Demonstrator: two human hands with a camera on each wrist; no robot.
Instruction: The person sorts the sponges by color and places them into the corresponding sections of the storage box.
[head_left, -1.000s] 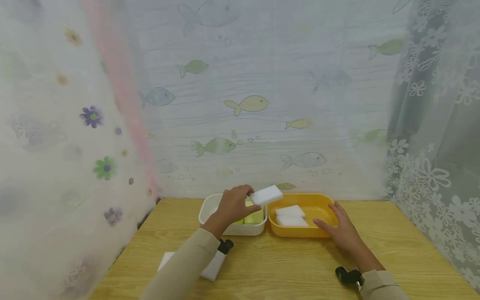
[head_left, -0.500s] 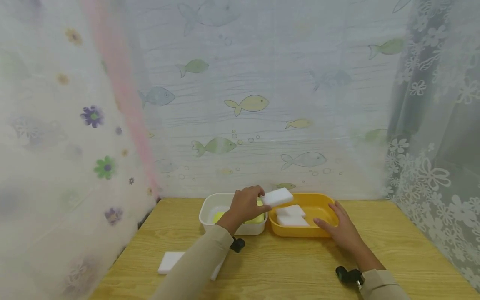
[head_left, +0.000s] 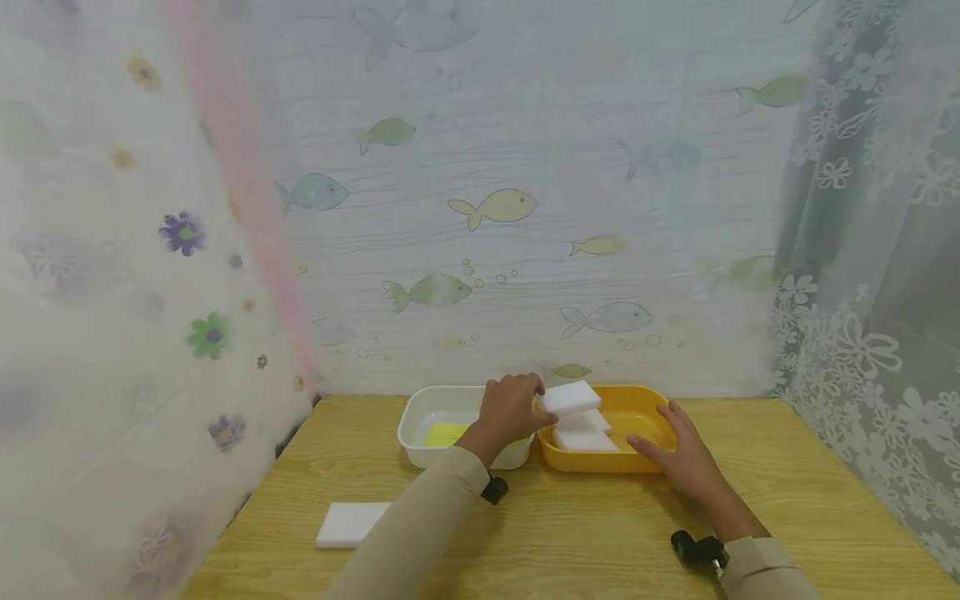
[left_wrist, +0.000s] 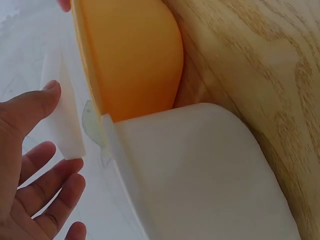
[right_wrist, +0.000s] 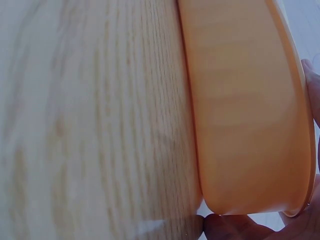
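My left hand (head_left: 510,410) pinches a white sponge (head_left: 572,398) between thumb and fingertips, above the left side of the yellow-orange tub (head_left: 600,461). In the left wrist view the sponge (left_wrist: 65,112) is seen edge-on, beyond the tub rims. Two more white sponges (head_left: 585,441) lie in the orange tub, partly behind the held one. My right hand (head_left: 686,458) grips that tub's right end, thumb at the front rim and fingers at the side. Left of it stands a white tub (head_left: 420,457) with something flat and yellow (head_left: 446,433) inside, partly hidden by my left hand.
Another white sponge (head_left: 351,525) lies on the wooden table (head_left: 570,533) at the front left, partly covered by my left sleeve. The two tubs stand side by side near the table's back edge. A fish-patterned curtain (head_left: 480,250) hangs behind them.
My left hand has moved right and slightly down with the white sponge, from over the white tub to over the orange tub. My right hand has stayed in place.
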